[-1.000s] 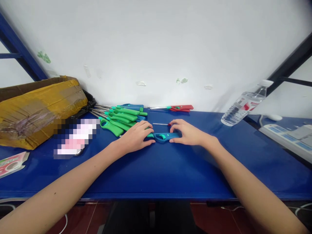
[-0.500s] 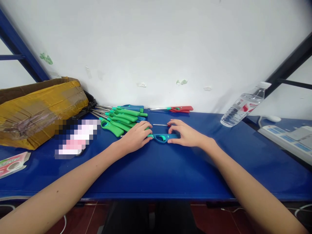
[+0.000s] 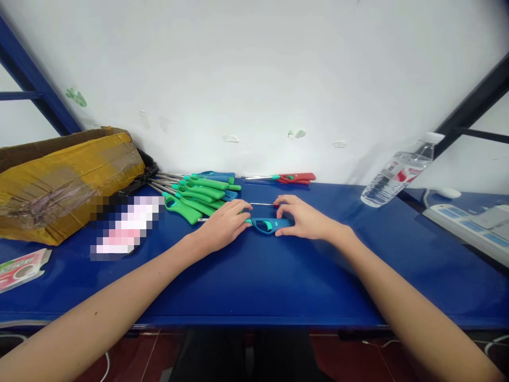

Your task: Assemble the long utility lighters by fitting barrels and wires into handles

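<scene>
A blue long-neck lighter (image 3: 281, 225) with a turquoise trigger lies level across the front of my two hands. My left hand (image 3: 226, 224) is closed around its neck, and the metal tip pokes out to the left. My right hand (image 3: 302, 218) pinches the blue handle between thumb and fingers. Just behind runs a thin metal rod (image 3: 261, 204); its ends are hidden by my hands. Left of my left hand lies a pile of green lighters (image 3: 207, 191) with a few blue ones among them. Red lighters (image 3: 297, 177) lie by the wall.
An open cardboard box (image 3: 71, 185) wrapped in yellow tape stands at the left, with a blurred-out flat item (image 3: 127, 228) and a printed card piece (image 3: 24, 269) near it. To the right are a tilted water bottle (image 3: 397, 175) and a white power strip (image 3: 465, 225).
My left hand has shifted very slightly right, and more of the lighter's metal tip shows beside it. Both hands keep their hold on the blue lighter.
</scene>
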{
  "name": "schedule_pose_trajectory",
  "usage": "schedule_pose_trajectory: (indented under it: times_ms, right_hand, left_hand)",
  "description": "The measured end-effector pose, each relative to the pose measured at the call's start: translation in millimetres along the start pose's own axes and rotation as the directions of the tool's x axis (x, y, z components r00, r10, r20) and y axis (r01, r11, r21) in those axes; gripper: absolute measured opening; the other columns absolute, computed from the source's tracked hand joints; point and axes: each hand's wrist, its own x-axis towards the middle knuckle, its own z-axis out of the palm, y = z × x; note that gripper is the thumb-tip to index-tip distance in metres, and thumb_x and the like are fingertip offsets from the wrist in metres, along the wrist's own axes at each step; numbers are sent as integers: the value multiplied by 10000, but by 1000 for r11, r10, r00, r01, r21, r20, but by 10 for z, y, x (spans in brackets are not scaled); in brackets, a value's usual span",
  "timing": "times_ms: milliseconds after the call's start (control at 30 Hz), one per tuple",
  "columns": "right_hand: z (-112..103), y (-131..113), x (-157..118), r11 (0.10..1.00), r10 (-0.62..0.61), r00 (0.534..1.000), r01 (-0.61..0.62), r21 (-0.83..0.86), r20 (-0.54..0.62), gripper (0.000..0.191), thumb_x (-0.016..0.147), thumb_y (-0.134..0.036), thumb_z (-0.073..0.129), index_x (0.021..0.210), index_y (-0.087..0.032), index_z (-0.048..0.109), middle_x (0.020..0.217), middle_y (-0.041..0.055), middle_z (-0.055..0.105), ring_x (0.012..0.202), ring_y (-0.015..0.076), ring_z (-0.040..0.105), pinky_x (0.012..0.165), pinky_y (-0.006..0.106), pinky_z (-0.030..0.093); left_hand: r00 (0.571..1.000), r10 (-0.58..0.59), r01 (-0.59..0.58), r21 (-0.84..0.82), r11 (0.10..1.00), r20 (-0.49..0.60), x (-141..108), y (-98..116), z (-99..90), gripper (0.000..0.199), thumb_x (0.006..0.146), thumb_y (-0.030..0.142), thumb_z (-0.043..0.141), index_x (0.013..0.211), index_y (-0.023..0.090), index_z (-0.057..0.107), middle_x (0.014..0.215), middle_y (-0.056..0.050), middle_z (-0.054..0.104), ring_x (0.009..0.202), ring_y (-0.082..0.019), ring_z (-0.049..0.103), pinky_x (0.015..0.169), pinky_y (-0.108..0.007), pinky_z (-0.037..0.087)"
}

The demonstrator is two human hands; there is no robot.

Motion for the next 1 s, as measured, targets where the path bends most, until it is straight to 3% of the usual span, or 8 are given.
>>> schedule_pose_trajectory:
  times_ms: [333,633,833,1000]
  right_hand:
    - [-7,1,16,999,-7,1000,7,-33,0,330,760,-487,785,909,-209,692,1295,133,593,1294,327,511,1081,505,438]
    - [-20,4,6,996,-61,998,62,-66,16,339,884,-497,648,969,-182,737,1316,151,615,1329,338,488,1129,525,395]
    - [-8,-3,3,998,-60,998,60,-33,1,328,944,-454,566,1012,-190,748,1293,138,628,1297,307,530,1120,490,415]
    - [15,20,9,997,-57,998,56,-45,-16,406,1011,-416,430,1035,-175,756,1297,143,633,1269,302,542,1114,504,407]
  left_hand:
    - [1000,7,-9,54,998,31,7,-1,21,220,1014,221,469,997,133,670,1179,-137,626,1243,-289,519,1040,-465,475]
    - [998,-36,33,67,997,42,-4,-15,4,163,956,240,590,1065,136,651,1240,-155,574,1262,-305,502,1052,-469,465]
    - [997,-58,55,85,995,43,3,-17,-8,105,944,189,594,992,122,660,1228,-154,584,1231,-313,517,1035,-482,473]
    - [998,-41,36,101,994,46,5,0,23,183,992,203,507,1003,112,666,1220,-158,595,1240,-305,512,1027,-476,482]
